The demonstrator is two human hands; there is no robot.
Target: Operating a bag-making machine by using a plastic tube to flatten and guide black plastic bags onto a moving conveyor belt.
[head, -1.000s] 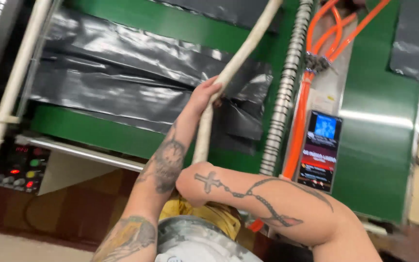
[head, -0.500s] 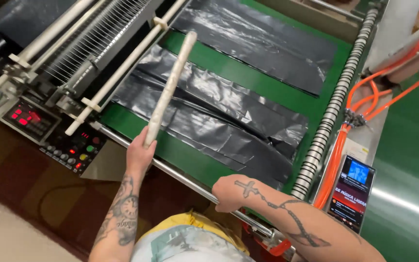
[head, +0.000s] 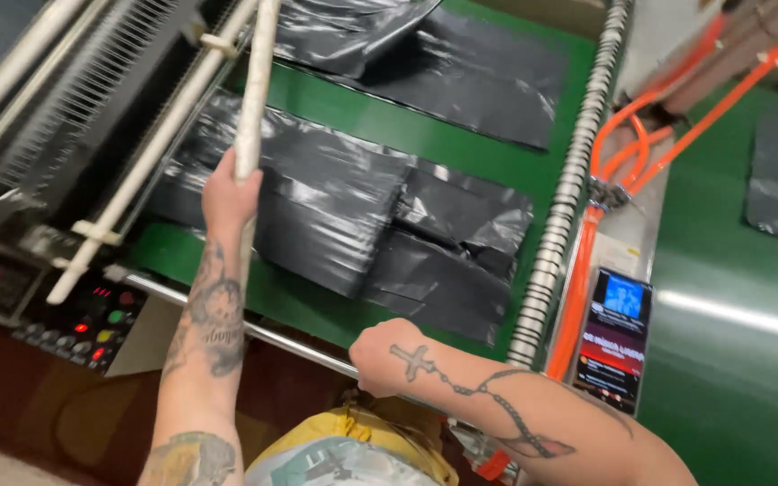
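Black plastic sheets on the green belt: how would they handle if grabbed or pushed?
Likely floppy: the black plastic sheets lie wrinkled and folded. Probably light and thin, since they drape flat on the green belt. The glossy surface suggests they are slippery; a push may bunch them.

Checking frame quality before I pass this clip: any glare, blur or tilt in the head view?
Head view: tilted, so the green belt runs diagonally; glare streaks on the black plastic sheets and on the right-hand belt; the phone screen glows bright; the left hand gripping the white tube is slightly soft; the lower left corner is dark.
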